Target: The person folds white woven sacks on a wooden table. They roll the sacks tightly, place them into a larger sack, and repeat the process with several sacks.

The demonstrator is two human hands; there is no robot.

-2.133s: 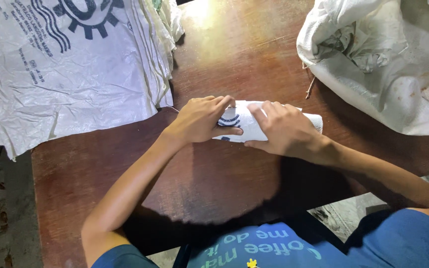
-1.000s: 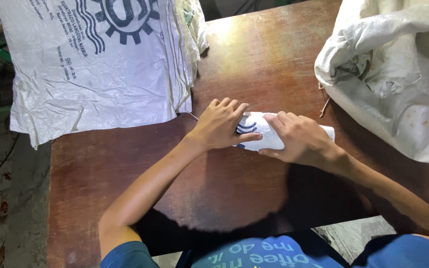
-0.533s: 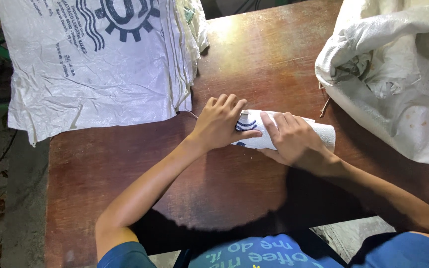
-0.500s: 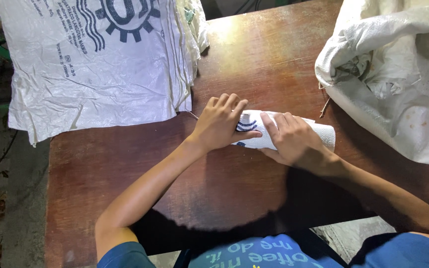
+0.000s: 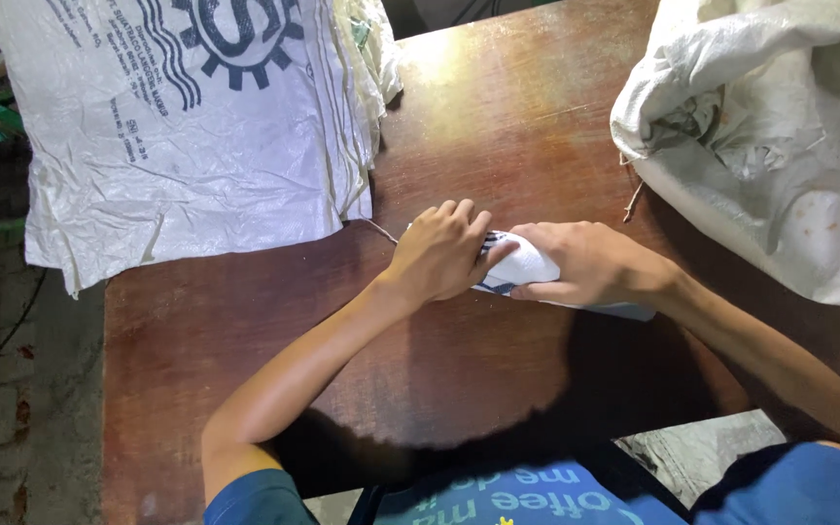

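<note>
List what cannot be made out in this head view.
- Folded white sack: mostly covered by the left hand and right hand; its size and print stay hidden.
- Flat printed sack: top cut off by the frame edge.
- Crumpled sack: runs off the right edge; contents unseen.

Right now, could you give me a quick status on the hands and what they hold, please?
Left hand and right hand both pressed on folded white sack. Sack on wooden table. Flat sack left, bulky sack right, both apart.
</note>
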